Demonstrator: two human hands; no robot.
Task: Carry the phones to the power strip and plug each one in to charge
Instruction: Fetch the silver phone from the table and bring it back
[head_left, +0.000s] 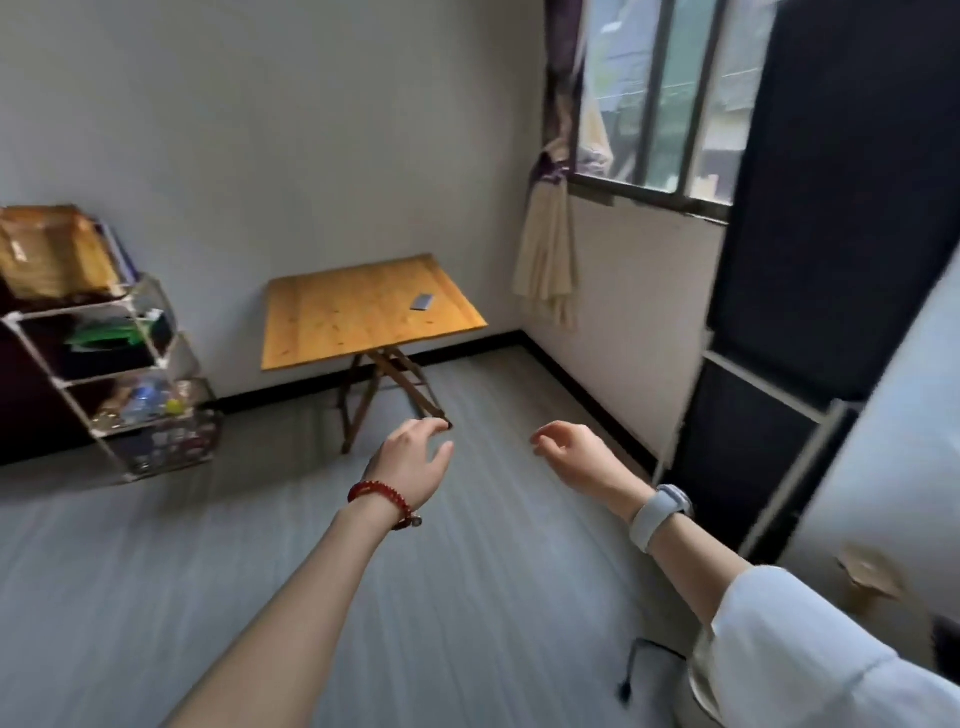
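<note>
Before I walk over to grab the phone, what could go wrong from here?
The grey slab-shaped phone lies near the right edge of the yellow wooden folding table, so a careless reach might knock it off. A loose black cable trails on the grey floor by your right side and could catch a foot.

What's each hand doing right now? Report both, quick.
Left hand: open, fingers loosely curled, holding nothing.
Right hand: open, fingers loosely curled, holding nothing.

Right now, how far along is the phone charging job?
Nothing looks done. One phone lies on the wooden table across the room. The left hand and right hand hold nothing. No power strip shows. Fetching, carrying and plugging in remain.
</note>
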